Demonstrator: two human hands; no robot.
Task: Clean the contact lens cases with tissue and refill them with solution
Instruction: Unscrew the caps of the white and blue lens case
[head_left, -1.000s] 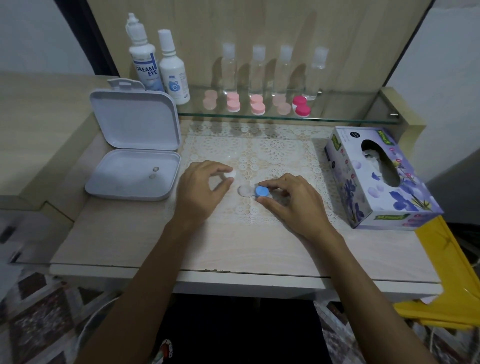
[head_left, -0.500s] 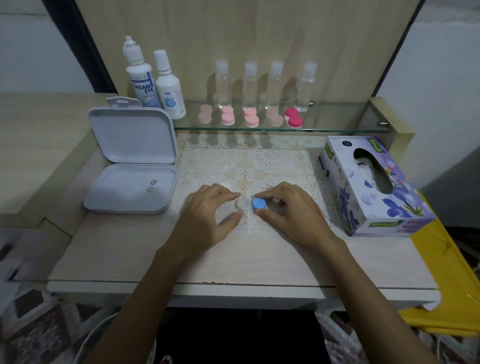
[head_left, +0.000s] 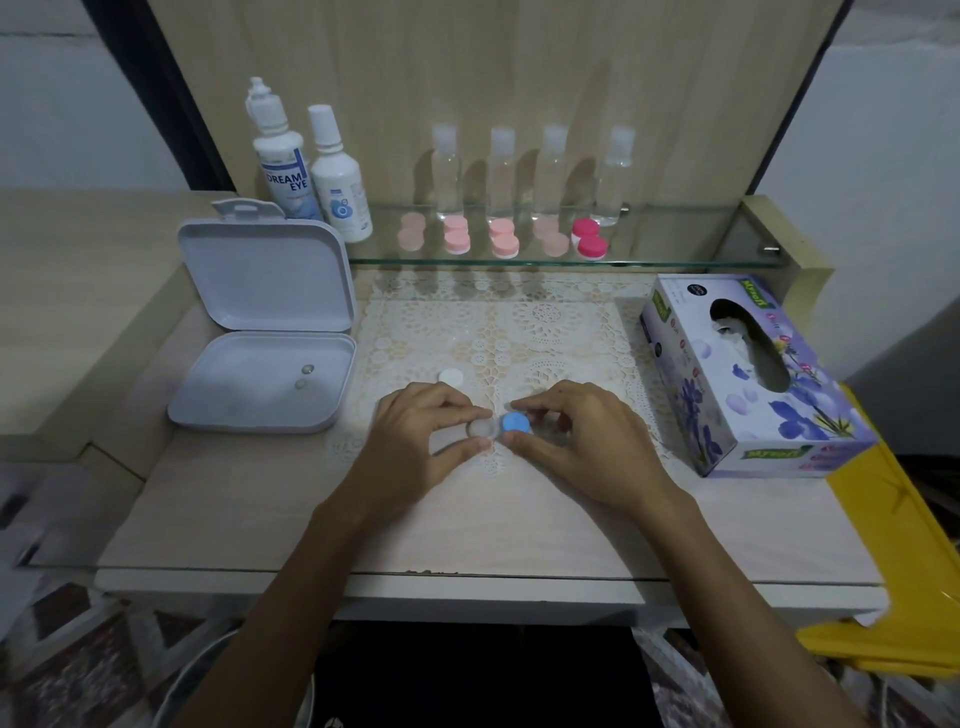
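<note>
A contact lens case (head_left: 483, 428) lies on the lace mat in the middle of the table. Its left well is uncovered and its right well carries a blue cap (head_left: 516, 423). My left hand (head_left: 423, 441) pinches the open left well between thumb and fingers. My right hand (head_left: 576, 441) pinches the blue cap. A loose white cap (head_left: 450, 376) rests on the mat just behind my left hand. A tissue box (head_left: 748, 379) with purple flowers stands at the right. Two solution bottles (head_left: 311, 171) stand at the back left.
An open white plastic box (head_left: 260, 384) with two small lenses inside sits at the left. On the glass shelf (head_left: 649, 260) behind are several clear bottles and several pink lens cases (head_left: 501, 239). A yellow object (head_left: 893, 561) lies past the table's right edge.
My left hand set the white cap down on the mat and came back to pinch the case's open left well. My right hand stayed on the blue cap.
</note>
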